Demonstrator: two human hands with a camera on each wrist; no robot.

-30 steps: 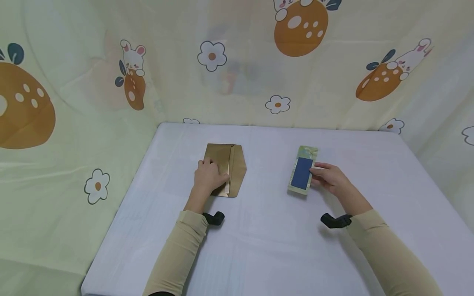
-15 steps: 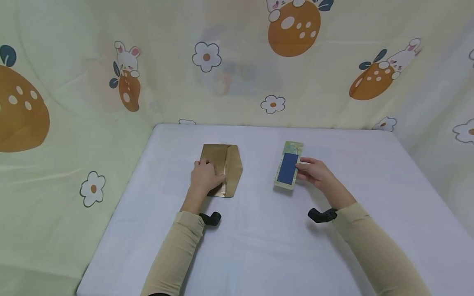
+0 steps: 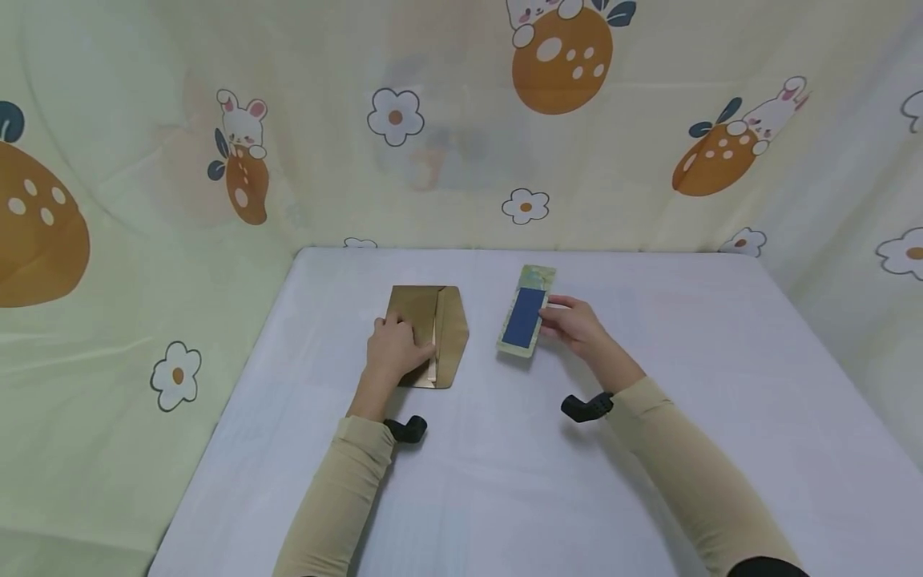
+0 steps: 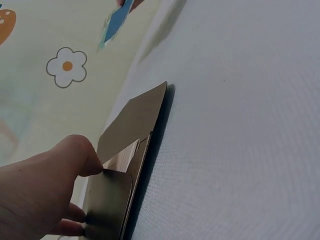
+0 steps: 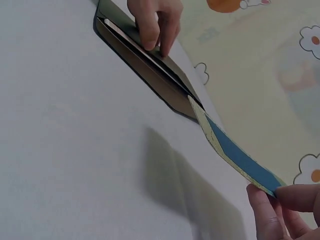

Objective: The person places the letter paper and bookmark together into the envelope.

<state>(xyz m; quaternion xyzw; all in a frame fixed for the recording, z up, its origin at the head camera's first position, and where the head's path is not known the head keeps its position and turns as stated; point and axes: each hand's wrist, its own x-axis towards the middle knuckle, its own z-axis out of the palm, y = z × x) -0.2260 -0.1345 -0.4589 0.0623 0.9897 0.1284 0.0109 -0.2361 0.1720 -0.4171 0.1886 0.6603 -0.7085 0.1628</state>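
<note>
A gold envelope [image 3: 452, 336] lies on the table with its pointed flap spread open to the right. My left hand [image 3: 389, 350] pinches its front panel, thumb at the mouth and fingers on the panel. In the left wrist view, the mouth gapes beside the thumb [image 4: 77, 155] and pale paper [image 4: 122, 158] shows inside. To the right, my right hand [image 3: 574, 324] pinches a long green card with a dark blue panel [image 3: 524, 317] by its right edge. The right wrist view shows this card [image 5: 240, 155] tilted above the table, its shadow beneath.
A white cloth covers the table [image 3: 461, 465]. Around its back and left side hangs a cream curtain [image 3: 447, 216] printed with flowers and rabbits. Black wrist cameras stick out from the left wrist [image 3: 408, 429] and the right wrist [image 3: 587, 407].
My right hand has carried the green card leftward and a little back, closer to the envelope. The left hand keeps its place on the envelope, while the head view has shifted slightly.
</note>
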